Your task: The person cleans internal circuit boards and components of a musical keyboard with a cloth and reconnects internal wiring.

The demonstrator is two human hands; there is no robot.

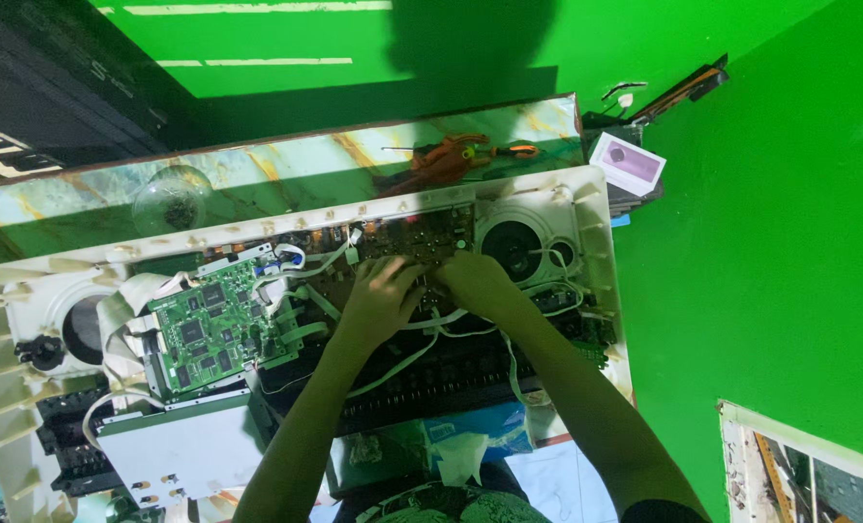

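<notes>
- Left hand (pixel 385 295): at frame centre, palm down, fingers curled onto the dark brown circuit board (pixel 407 242) inside the opened cream plastic keyboard casing (pixel 5 320). The fingertips are hidden against the board; whether they pinch anything cannot be told.
- Right hand (pixel 475 283): just beside the left hand, touching the same board. Its fingers are folded under and out of sight; grip state cannot be told.
- The dark brown circuit board lies in the upper middle of the casing; both hands cover its lower edge.
- Casing: cut off at the left and bottom frame edges.
- Count, round speaker openings: two. One right of centre (pixel 518 247); one at far left (pixel 81 329), partly hidden by white ribbon cables (pixel 121 320).
- Count, green printed circuit boards: one (pixel 204 329), left of the hands, tilted.
- Count, white rectangular metal plates: one (pixel 184 450), lower left.
- Orange-handled tools (pixel 451 155) lie on the marbled green tabletop (pixel 286 169) above the casing; shadow makes their number uncertain.
- Clear glass dome (pixel 172 199): one, upper left on the tabletop.
- Small white-and-purple box (pixel 627 163): one, at the upper right.
</notes>
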